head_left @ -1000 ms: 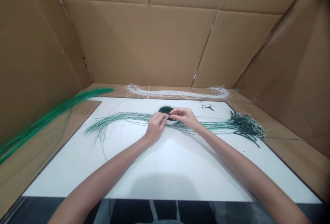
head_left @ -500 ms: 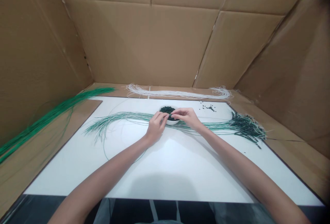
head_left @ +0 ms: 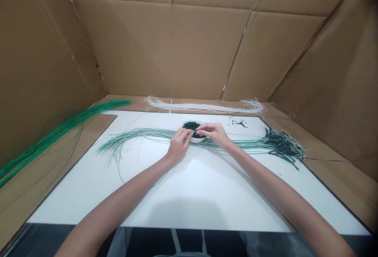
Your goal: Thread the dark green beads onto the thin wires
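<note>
Nearest me, the white board [head_left: 195,194] is lying under both forearms, a loose green strand [head_left: 120,172] curving out beside the left one. The left hand [head_left: 178,144] and right hand [head_left: 216,135] are meeting over the near side of a white bowl [head_left: 197,140], which is holding small dark pieces [head_left: 191,125]. Both are pinching thumb to finger, nearly closed; whatever they're gripping is too tiny to tell. The step looks like fine fingertip joining, calling, I'd judge, for steady, aligned pinches. A band of green strands [head_left: 153,131] is running behind the wrists, possibly catching a sleeve-less arm, its dark, thickened ends [head_left: 282,144] bunching rightward. Farther off, loose bits [head_left: 241,123] are lying scattered, a green bundle [head_left: 59,131] is stretching leftward, and a white bundle [head_left: 203,108] is resting before the cardboard wall [head_left: 159,44].
</note>
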Tool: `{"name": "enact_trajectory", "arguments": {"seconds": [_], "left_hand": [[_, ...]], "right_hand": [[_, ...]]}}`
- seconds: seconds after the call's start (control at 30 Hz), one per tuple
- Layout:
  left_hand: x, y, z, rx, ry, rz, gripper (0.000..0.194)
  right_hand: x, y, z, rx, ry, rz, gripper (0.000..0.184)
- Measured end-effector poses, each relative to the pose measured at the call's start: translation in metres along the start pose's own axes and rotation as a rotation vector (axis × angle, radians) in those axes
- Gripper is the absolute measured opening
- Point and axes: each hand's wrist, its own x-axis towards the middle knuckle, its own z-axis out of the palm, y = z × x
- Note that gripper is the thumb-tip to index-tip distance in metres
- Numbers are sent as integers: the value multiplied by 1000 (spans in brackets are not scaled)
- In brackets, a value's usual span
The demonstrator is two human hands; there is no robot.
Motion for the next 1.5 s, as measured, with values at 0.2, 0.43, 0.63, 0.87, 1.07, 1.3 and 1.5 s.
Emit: {"name": "enact_trajectory", "arguments": {"seconds": [0.2,0.43,0.63,0.87,1.07,1.3,1.5], "left_hand": [[0,-1,1,4,-12,11,17],[-1,-4,3,-12,-10,14,18],[0,-3,3,-12,-7,-21,20],[1,-2,2,-23,5,-19,15],[7,-4,-5,-25,3,-55,14],[14,-12,-16,-92,-50,-73,16],[25,-20,-28,-424,-223,-263,36]], "right_hand": [[-1,0,1,-28,-11,-8,23],[-3,0,2,-123,-44,-38,27],[-3,2,0,-201,-42,-76,24],[-3,-2,2,-307,-38,-84,20],[-1,-4,-4,-288,-44,-117,20],[2,-4,-8,-248,43,-115,23],[6,4,-13,-202,170,-99,24]]}}
